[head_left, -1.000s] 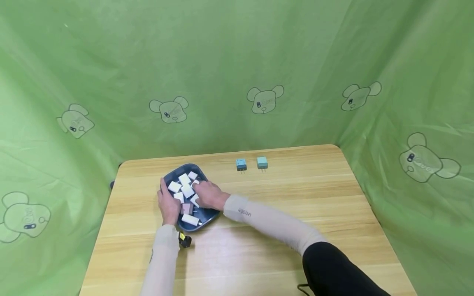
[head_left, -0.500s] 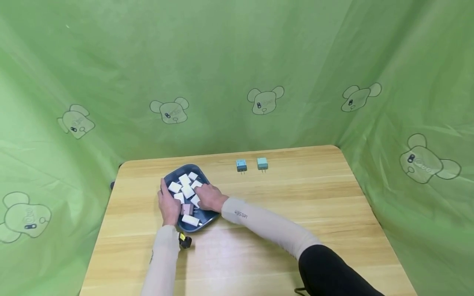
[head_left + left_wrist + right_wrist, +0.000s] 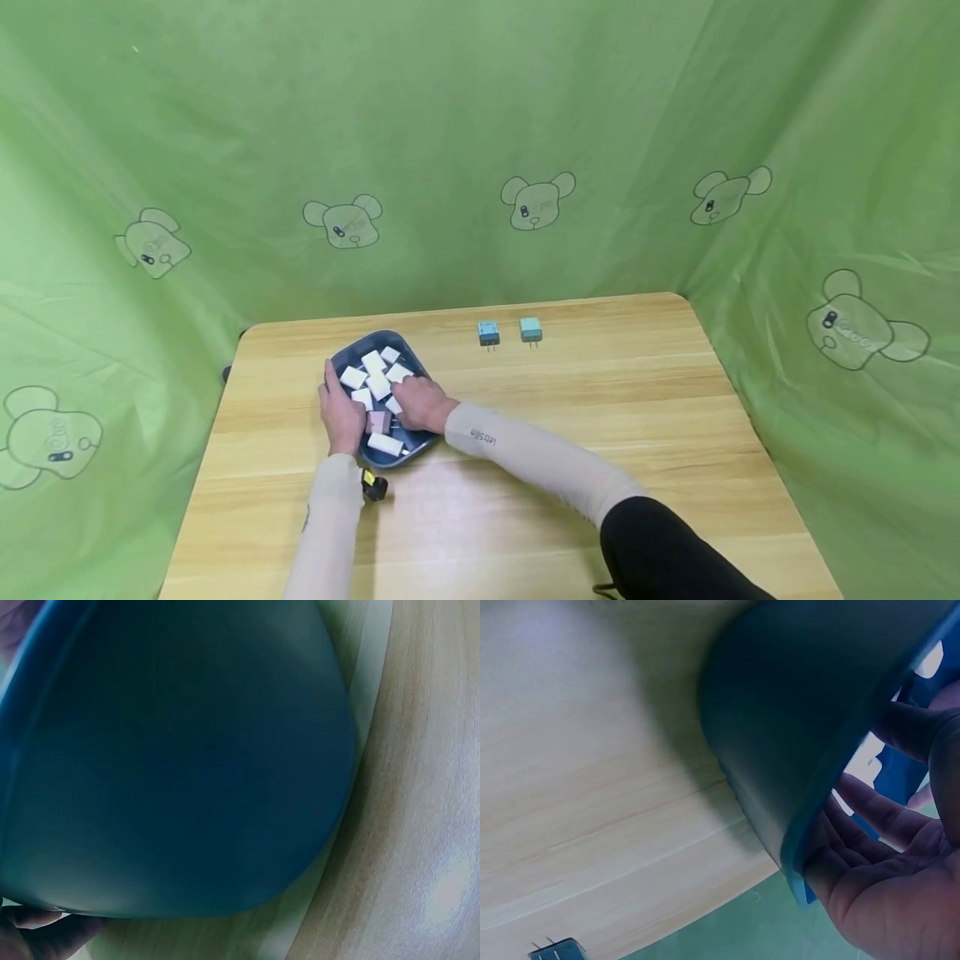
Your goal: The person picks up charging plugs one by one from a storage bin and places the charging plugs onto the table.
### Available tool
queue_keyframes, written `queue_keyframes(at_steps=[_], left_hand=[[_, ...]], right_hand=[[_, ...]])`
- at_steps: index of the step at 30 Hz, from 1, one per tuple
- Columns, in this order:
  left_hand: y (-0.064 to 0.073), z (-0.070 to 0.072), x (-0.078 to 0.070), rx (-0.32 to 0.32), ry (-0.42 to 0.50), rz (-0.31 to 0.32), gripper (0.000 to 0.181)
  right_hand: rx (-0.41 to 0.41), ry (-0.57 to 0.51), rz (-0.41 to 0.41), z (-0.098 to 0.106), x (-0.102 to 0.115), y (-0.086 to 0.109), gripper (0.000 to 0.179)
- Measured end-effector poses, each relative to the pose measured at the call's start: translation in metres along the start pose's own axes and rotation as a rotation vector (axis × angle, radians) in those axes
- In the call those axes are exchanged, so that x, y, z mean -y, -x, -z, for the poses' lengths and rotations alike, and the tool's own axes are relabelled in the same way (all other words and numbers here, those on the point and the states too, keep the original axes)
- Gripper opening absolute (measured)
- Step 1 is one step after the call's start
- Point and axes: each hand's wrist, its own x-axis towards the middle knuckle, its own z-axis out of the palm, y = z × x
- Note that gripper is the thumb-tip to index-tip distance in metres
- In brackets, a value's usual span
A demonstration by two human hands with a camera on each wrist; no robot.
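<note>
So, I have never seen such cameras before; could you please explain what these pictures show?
There is no machine, only a person's two bare hands. The wide picture comes from a camera on the head; the other two, from one on each wrist. On the light wooden table is a dark blue rounded basin with white boxy plug adapters and one pale pink boxy adapter. The left hand holds the basin's side; the right hand reaches inside, its fingers among the adapters, and whether it grips one is hidden. Near the far edge lie a light blue boxy adapter and a mint green one.
</note>
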Motion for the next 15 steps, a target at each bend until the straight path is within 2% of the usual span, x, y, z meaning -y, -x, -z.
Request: queue_keyframes(at_steps=[9, 15], left_hand=[[0.002, 0.001, -0.001, 0.009, 0.021, 0.004, 0.107], [0.000, 0.001, -0.001, -0.007, -0.007, -0.004, 0.107]], right_hand=[[-0.025, 0.009, -0.004, -0.009, 0.004, 0.000, 0.032], [-0.027, 0.056, -0.002, -0.015, 0.008, -0.004, 0.031]])
